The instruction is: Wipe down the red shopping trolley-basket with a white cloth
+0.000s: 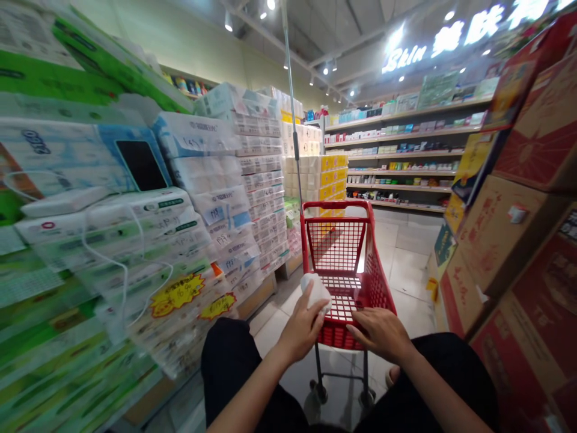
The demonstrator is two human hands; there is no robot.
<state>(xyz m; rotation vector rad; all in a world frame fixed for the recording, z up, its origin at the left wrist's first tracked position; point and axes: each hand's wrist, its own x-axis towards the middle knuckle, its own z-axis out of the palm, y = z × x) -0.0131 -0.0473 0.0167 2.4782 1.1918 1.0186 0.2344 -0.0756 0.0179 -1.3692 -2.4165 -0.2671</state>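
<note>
A red plastic shopping cart (pixel 381 270) with a grid basket stands right in front of me, between my knees. My left hand (pixel 304 322) is closed on a bunched white cloth (pixel 315 293) and presses it at the basket's near left corner. Whether the cloth is fabric or paper is hard to make out. On the near right rim lies my right hand (pixel 383 331), its fingers bent over the edge and its thumb on the near side. The basket's grid floor shows between my hands.
Stacked tissue packs (pixel 216 210) rise on the left, with a dark-screened phone (pixel 142 165), a white cable (pixel 125 282) and yellow price tags (pixel 175 294). Cardboard boxes (pixel 491 234) are piled on the right. A metal pole (pixel 292 90) stands at the cart's left side. Stocked shelves (pixel 401 153) line the back.
</note>
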